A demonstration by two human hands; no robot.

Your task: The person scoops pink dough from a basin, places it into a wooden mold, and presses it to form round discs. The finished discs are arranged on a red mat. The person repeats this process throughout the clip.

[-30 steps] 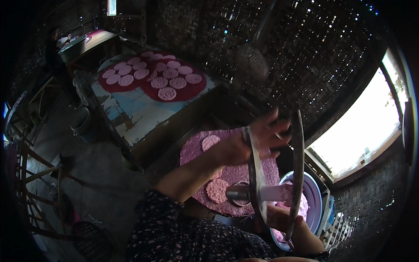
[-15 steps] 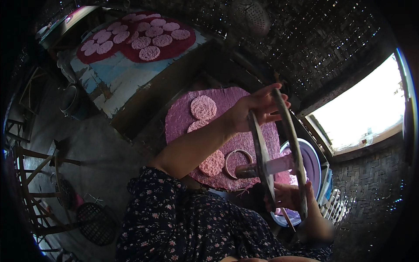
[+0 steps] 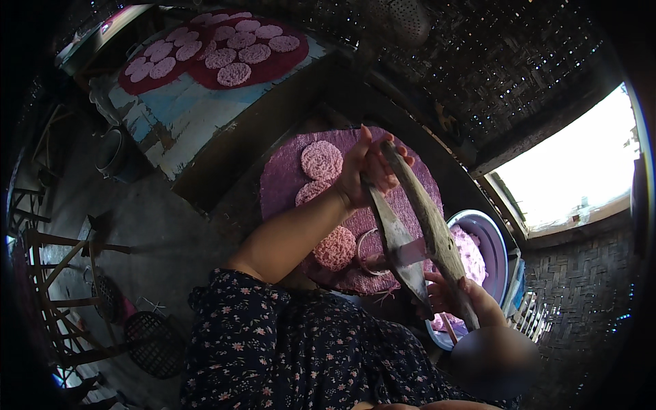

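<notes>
Both hands hold a wooden hand press with two long handles, a worn upper bar (image 3: 429,208) and a flatter lower bar (image 3: 393,229), joined by a pinkish plunger (image 3: 411,252). My left hand (image 3: 372,167) is closed around the far ends of the bars, and my right hand (image 3: 451,295) around the near ends. The press's short barrel (image 3: 376,262) points at a thin ring (image 3: 365,246) on a round purple mat (image 3: 287,154). Beside it lie pink discs of tangled strands (image 3: 322,160), partly hidden by my left forearm.
A basin (image 3: 504,263) holding pink dough (image 3: 471,256) stands at the right, below a bright window opening (image 3: 574,164). On a worn table (image 3: 178,140) at the far left, red round mats carry several pink discs. A wooden stool frame (image 3: 68,301) and dark basket (image 3: 154,345) are at left.
The press has moved left and tilted, with my left hand shifting left. Its two bars are closer together, and less of the plunger shows between them.
</notes>
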